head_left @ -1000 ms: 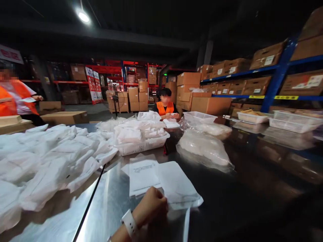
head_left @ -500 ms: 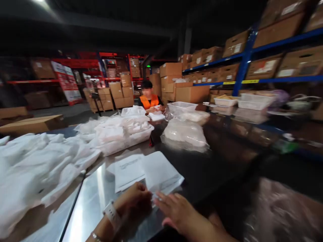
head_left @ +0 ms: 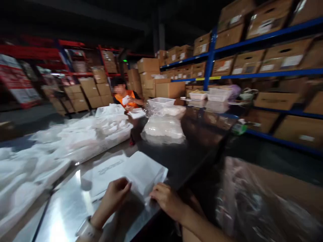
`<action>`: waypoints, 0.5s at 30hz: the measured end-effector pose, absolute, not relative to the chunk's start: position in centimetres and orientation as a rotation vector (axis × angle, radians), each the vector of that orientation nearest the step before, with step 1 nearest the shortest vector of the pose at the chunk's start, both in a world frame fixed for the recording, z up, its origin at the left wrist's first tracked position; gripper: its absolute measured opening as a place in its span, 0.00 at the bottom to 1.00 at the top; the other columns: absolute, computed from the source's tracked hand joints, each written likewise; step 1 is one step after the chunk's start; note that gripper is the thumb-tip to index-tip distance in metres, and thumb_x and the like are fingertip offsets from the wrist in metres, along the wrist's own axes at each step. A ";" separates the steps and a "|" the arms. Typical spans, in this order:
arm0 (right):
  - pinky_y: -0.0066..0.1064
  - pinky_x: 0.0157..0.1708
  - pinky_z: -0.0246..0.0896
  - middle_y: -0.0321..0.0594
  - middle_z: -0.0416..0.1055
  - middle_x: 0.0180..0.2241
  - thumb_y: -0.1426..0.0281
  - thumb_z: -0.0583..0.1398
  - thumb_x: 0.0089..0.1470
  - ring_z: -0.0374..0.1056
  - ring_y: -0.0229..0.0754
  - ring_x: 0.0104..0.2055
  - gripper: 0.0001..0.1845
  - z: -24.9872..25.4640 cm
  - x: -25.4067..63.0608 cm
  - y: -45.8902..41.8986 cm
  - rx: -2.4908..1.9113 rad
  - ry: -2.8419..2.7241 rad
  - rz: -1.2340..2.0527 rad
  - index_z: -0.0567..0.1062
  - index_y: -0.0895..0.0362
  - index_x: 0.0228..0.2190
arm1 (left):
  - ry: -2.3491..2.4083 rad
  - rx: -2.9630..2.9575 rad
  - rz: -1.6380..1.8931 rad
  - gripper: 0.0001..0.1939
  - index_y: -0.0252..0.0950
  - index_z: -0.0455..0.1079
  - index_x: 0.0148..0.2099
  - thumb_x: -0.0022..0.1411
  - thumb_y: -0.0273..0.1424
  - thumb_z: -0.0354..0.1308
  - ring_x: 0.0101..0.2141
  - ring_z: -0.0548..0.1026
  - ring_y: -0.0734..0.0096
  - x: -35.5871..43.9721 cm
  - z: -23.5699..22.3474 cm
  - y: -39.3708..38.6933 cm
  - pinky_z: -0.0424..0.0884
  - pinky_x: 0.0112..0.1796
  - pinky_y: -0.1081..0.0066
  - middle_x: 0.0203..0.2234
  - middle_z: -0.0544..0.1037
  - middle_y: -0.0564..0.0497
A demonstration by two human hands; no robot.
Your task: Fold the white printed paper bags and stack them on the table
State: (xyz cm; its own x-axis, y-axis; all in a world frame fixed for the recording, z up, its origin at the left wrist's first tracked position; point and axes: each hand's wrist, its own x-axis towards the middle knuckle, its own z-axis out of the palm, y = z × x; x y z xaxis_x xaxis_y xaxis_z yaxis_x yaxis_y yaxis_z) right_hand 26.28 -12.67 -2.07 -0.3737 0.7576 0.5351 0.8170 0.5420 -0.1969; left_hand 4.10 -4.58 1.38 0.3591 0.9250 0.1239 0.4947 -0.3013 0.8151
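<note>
A flat white translucent bag (head_left: pixel 143 169) lies at a slant on the metal table in front of me. My left hand (head_left: pixel 116 194), with a pale watch at the wrist, is closed at the bag's near left edge, thumb against curled fingers. At its near right edge, the fingers of my right hand (head_left: pixel 168 200) are bent and pinched on the film. Partly beneath the bag, white printed sheets or bags (head_left: pixel 104 173) are spread, their lettering blurred.
White soft packets (head_left: pixel 22 181) are heaped at left beside a filled white basket (head_left: pixel 108 143). Clear plastic packs (head_left: pixel 164 129) sit farther back. Across the table a person in an orange vest (head_left: pixel 130 95) handles something white. A plastic-lined carton (head_left: pixel 262 201) stands at right.
My view has swung right, so the scene sits farther left. My right hand's outstretched fingers have curled into a pinch at the bag's edge. The person opposite has raised a white item.
</note>
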 end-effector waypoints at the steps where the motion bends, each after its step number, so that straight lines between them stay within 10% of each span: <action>1: 0.24 0.37 0.63 0.34 0.71 0.30 0.77 0.50 0.62 0.67 0.36 0.34 0.16 -2.3 26.3 -12.6 -1.224 -2.178 -0.153 0.76 0.55 0.32 | 1.254 2.086 0.971 0.15 0.37 0.70 0.29 0.62 0.42 0.54 0.27 0.73 0.65 4.3 2.1 -4.7 0.71 0.31 0.67 0.23 0.75 0.51; 5: 0.30 0.34 0.63 0.36 0.72 0.29 0.76 0.50 0.63 0.66 0.38 0.31 0.15 -3.4 25.8 -12.5 -0.983 -2.155 -0.433 0.75 0.56 0.37 | 1.008 2.690 0.926 0.21 0.38 0.65 0.60 0.68 0.37 0.49 0.59 0.64 0.55 5.6 2.5 -3.7 0.60 0.59 0.49 0.58 0.69 0.43; 15: 0.33 0.43 0.69 0.44 0.77 0.38 0.79 0.48 0.62 0.73 0.41 0.40 0.22 -4.6 29.0 -15.6 -1.055 -2.073 -0.684 0.71 0.59 0.53 | 0.942 2.704 0.470 0.24 0.37 0.53 0.68 0.72 0.33 0.37 0.65 0.55 0.62 6.5 0.5 -2.4 0.47 0.63 0.47 0.64 0.60 0.45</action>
